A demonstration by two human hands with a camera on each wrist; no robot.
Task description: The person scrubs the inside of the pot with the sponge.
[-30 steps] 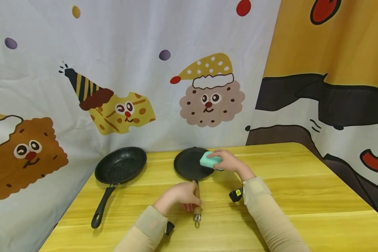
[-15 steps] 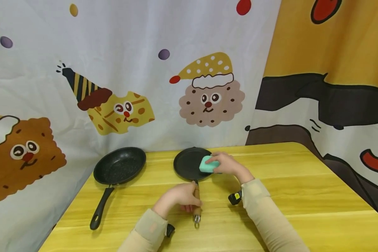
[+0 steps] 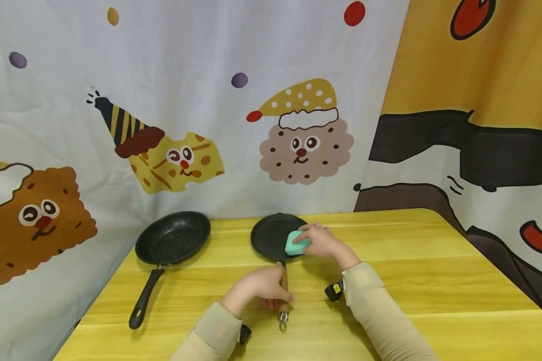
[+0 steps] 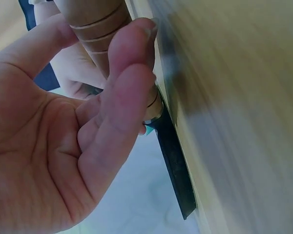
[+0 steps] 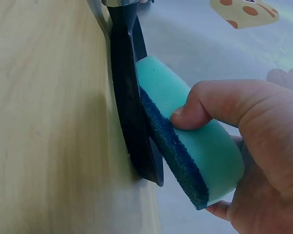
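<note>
On a yellow wood-grain tabletop, before a cartoon-printed fabric backdrop, we see a shallow round black pan. Our left hand curls round its ringed wooden handle. Our right hand pinches a mint-green block sponge, dark-blue scouring face toward the pan's near right side. Leftward sits a deeper black speckled frying pan.

Head view: table and curtain were taken in from well above the near side, faced far and down. Left wrist: left hand and wooden handle were framed close, low and rolled sideways. Right wrist: sponge was framed close, also rolled. The flat pan was shared by all three.
</note>
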